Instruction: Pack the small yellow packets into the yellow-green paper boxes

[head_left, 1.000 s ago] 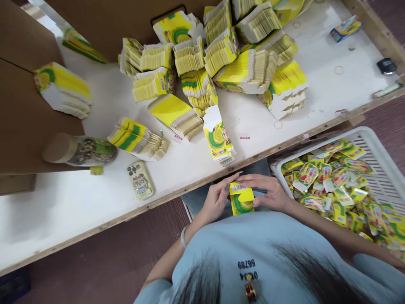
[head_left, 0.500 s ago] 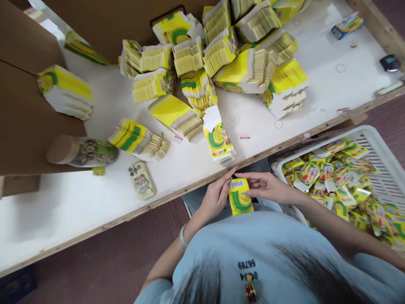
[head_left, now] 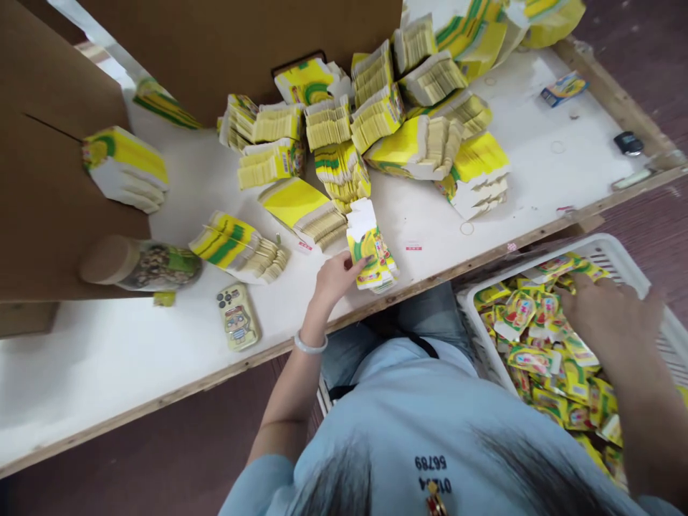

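Observation:
My left hand rests at the near edge of the table, closed on the left edge of a flattened yellow-and-green carton. That carton lies on top of a small stack, its white flap pointing away from me, and my thumb lies over its printed face. To the right, my right hand is over the white plastic basket, smeared by motion, so its fingers cannot be made out clearly. Many small yellow cartons fill the basket in a loose heap.
Bundles of flat cartons crowd the back of the table. A phone and a lidded jar are at left, beside cardboard. A blue box and a black object lie far right. The table has a wooden edge.
The yellow carton that both hands held before my lap is no longer seen there. My left hand has moved forward to the stack, and my right hand has swung right to the basket.

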A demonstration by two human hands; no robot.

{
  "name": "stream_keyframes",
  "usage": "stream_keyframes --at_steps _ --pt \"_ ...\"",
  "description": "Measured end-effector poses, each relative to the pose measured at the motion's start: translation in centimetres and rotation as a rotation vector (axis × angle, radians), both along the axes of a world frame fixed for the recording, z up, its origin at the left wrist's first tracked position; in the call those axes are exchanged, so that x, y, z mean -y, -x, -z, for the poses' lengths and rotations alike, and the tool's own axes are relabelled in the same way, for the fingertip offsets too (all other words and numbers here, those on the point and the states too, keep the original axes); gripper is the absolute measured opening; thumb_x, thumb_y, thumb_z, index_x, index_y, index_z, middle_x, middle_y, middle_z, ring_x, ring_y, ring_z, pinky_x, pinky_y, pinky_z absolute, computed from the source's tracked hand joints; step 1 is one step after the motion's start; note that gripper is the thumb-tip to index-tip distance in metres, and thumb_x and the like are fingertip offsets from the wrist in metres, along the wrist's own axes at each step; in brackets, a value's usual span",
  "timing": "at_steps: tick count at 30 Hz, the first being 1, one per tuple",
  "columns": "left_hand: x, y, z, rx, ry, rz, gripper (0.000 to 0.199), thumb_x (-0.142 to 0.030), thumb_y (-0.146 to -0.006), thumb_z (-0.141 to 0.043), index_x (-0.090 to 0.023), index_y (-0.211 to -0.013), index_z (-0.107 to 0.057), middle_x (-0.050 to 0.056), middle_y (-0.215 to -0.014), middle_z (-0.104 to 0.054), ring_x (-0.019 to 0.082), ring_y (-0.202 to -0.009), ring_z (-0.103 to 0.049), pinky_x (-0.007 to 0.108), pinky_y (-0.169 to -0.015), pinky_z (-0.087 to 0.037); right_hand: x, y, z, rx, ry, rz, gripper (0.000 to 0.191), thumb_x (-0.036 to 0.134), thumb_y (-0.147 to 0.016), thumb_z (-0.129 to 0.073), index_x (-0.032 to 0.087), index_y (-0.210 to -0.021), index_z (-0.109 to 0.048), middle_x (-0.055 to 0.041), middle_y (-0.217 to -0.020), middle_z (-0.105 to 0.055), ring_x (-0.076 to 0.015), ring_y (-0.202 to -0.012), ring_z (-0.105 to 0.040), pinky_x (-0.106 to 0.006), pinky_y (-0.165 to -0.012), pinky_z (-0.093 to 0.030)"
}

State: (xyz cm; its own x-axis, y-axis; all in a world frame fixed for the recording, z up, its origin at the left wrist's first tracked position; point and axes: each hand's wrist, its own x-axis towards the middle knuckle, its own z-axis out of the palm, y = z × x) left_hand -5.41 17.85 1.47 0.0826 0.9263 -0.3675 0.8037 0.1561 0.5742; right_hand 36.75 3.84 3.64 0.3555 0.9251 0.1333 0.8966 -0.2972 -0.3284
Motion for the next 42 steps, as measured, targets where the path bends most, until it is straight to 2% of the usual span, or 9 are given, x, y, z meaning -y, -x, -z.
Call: stream_keyframes --at_steps 6,12,15,19,23,28,35,38,42 --pt "4.2 0.3 -1.2 0.252 -0.292 0.039 0.043 -0.047 -0.097 -0.051 -0.021 -0.063 -0.047 -0.002 -0.059 -0.046 0.014 -0.057 -0.042 0.028 -0.057 -0.032 -3.6 11.8 -0.2 -0.46 -0.246 -0.115 0.031 0.044 -0.094 -0.058 0.025 -0.118 -0.065 -0.0114 -0.099 -0.07 -0.0322 -0.099 -0.067 -0.056 -0.1 -0.047" --pt "9.5 -3.2 -3.0 0.072 -0.638 0.54 0.031 -0.023 -0.099 -0.047 -0.02 -0.07 -0.059 0.004 -0.067 -0.058 0.017 -0.065 -0.054 0.029 -0.058 -0.039 -5.3 24.8 0.8 -1.212 -0.192 -0.219 0.039 0.05 -0.102 -0.044 0.024 -0.13 -0.05 -0.0063 -0.106 -0.068 -0.0196 -0.097 -0.068 -0.035 -0.086 -0.057" --pt "10.4 -4.1 -2.7 0.056 -0.699 0.485 0.03 -0.022 -0.097 -0.049 -0.019 -0.069 -0.061 0.006 -0.07 -0.06 0.02 -0.073 -0.059 0.031 -0.066 -0.047 -4.8 25.3 1.2 -1.232 -0.187 -0.151 0.037 0.05 -0.098 -0.053 0.023 -0.124 -0.054 -0.0036 -0.091 -0.068 -0.0187 -0.08 -0.067 -0.033 -0.075 -0.058" --pt "10.4 -4.3 -2.3 0.318 -0.677 0.312 0.014 -0.019 -0.084 -0.062 -0.017 -0.098 -0.065 0.016 -0.114 -0.063 0.031 -0.115 -0.058 0.048 -0.095 -0.05 -3.8 24.2 2.3 -1.184 -0.259 -0.218 0.032 0.044 -0.1 -0.048 0.024 -0.124 -0.056 -0.0086 -0.111 -0.071 -0.0227 -0.102 -0.069 -0.039 -0.092 -0.057" --pt "9.9 -4.1 -2.5 0.668 -0.398 0.308 0.099 -0.015 -0.074 -0.066 -0.022 -0.157 -0.012 0.02 -0.154 -0.04 0.033 -0.14 -0.045 0.052 -0.114 -0.04 -3.0 23.8 3.2 -1.089 -0.383 -0.401 0.04 0.037 -0.096 -0.052 0.028 -0.135 -0.05 -0.0109 -0.13 -0.065 -0.0277 -0.121 -0.065 -0.047 -0.104 -0.052" --pt "10.2 -3.7 -3.0 0.573 -0.259 0.309 0.091 -0.014 -0.08 -0.059 -0.023 -0.16 -0.018 0.017 -0.154 -0.046 0.032 -0.136 -0.052 0.048 -0.113 -0.043 -3.7 23.7 2.2 -0.948 -0.351 -0.412 0.034 0.034 -0.097 -0.05 0.026 -0.129 -0.056 -0.0128 -0.127 -0.066 -0.0307 -0.125 -0.061 -0.055 -0.11 -0.046" --pt "11.2 -4.1 -2.8 0.676 -0.086 0.111 0.046 -0.031 -0.097 -0.052 -0.016 -0.139 -0.052 0.014 -0.129 -0.067 0.027 -0.12 -0.062 0.042 -0.106 -0.048 -4.2 24.3 1.2 -1.278 -0.198 -0.248 0.048 0.045 -0.1 -0.049 0.025 -0.142 -0.034 -0.0137 -0.128 -0.067 -0.0232 -0.11 -0.07 -0.041 -0.096 -0.057" --pt "11.4 -4.2 -2.4 0.783 -0.004 -0.03 0.039 -0.042 -0.098 -0.051 -0.014 -0.122 -0.062 0.011 -0.109 -0.072 0.024 -0.097 -0.066 0.039 -0.091 -0.055 -4.6 24.5 0.6 -1.41 -0.136 -0.199 0.051 0.049 -0.097 -0.055 0.024 -0.138 -0.036 -0.0095 -0.106 -0.075 -0.0219 -0.095 -0.073 -0.036 -0.081 -0.061" --pt "11.5 -4.3 -2.3 0.939 0.018 -0.163 0.052 -0.051 -0.095 -0.056 -0.016 -0.133 -0.055 0.013 -0.124 -0.068 0.025 -0.107 -0.065 0.038 -0.097 -0.053 -4.9 24.6 -0.1 -1.531 -0.084 -0.23 0.054 0.047 -0.091 -0.066 0.027 -0.132 -0.038 0.0021 -0.076 -0.072 -0.0169 -0.068 -0.07 -0.026 -0.06 -0.056"
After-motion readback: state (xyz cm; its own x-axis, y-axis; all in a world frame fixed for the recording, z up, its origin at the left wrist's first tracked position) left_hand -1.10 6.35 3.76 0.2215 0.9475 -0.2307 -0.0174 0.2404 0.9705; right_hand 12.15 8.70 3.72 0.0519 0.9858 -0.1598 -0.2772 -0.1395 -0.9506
